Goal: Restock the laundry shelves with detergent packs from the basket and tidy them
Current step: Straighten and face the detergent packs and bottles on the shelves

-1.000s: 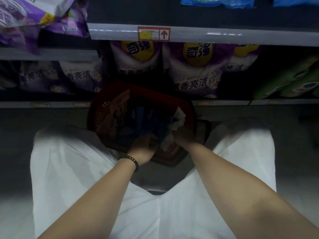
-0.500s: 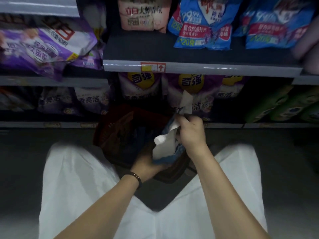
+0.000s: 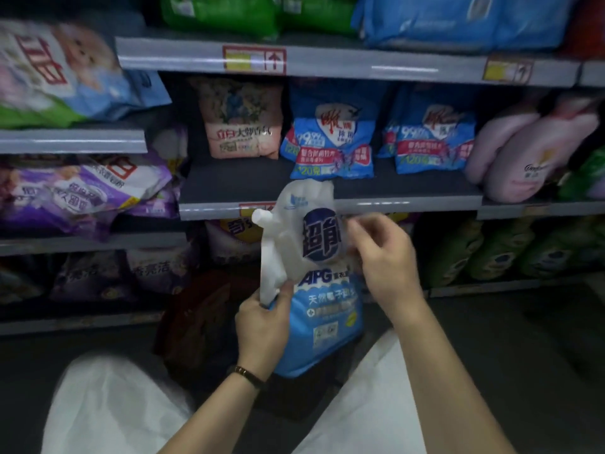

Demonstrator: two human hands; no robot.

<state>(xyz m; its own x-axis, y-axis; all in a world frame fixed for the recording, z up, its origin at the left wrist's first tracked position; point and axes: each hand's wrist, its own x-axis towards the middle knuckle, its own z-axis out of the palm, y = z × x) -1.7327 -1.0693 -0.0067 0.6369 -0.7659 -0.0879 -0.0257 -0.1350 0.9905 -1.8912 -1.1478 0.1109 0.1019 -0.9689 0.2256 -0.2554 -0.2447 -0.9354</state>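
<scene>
I hold a white and blue detergent refill pack point(image 3: 322, 303) with a white spout upright in front of the shelves. My left hand point(image 3: 262, 326) grips its lower left edge below the spout. My right hand point(image 3: 383, 257) grips its upper right side. Behind and below the pack stands the dark red basket point(image 3: 199, 326) on the floor, partly hidden by the pack and my arm. The middle shelf point(image 3: 235, 185) has a bare dark stretch just behind the pack's top.
On the middle shelf stand a pink pack point(image 3: 240, 126), two blue packs point(image 3: 334, 139), and pink pouches point(image 3: 523, 152) at right. Purple packs point(image 3: 82, 188) fill the left shelves, green packs point(image 3: 510, 250) the lower right. My white-clad knees point(image 3: 108, 404) frame the basket.
Both hands reached into the basket, then lifted the blue and white pack out and up to shelf height. My view has tilted upward to the shelves.
</scene>
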